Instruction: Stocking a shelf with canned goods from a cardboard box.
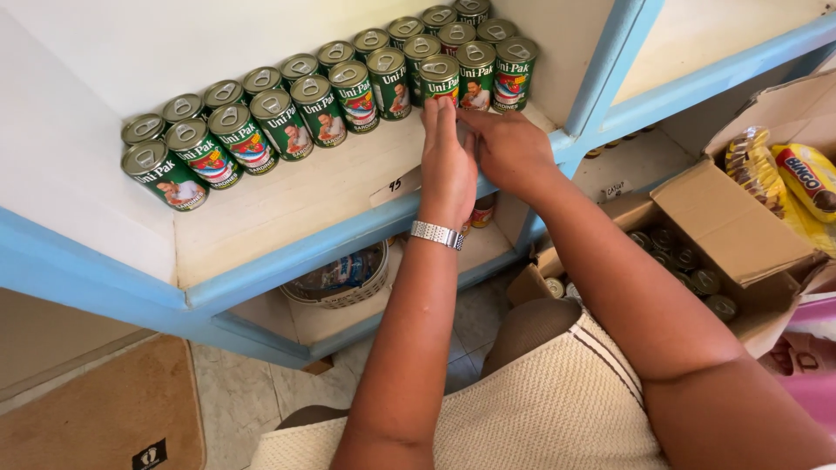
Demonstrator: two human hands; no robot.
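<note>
- A green can (441,80) with a pull-tab lid is held at the front of a white shelf (287,204) with a blue edge
- The left hand (447,165) is laid flat against the can, its fingers (438,122) straight up along the side; it is pressed on, not curled round
- The right hand (509,150) is put to the can from the other side, its fingers bent in toward it; how tightly the can is pinched is hard to tell, since the fingertips are hidden behind the left hand
- The can is stood upright, touching its neighbours in the front row of cans (348,100), which is run slantwise along the shelf with a second row behind it
- A silver watch (436,233) is worn on the left wrist
- A cardboard box (697,252) with more cans inside is seen low on the right, near a yellow packet (805,178); a basket (344,278) is kept on a lower shelf
- For the step to be done well, it seems the can should be kept upright and slid gently, so the cans beside it are not knocked
- The picture side should likely be turned to the front, to match the rest
- The can is best lined up with the front row before it is let go
</note>
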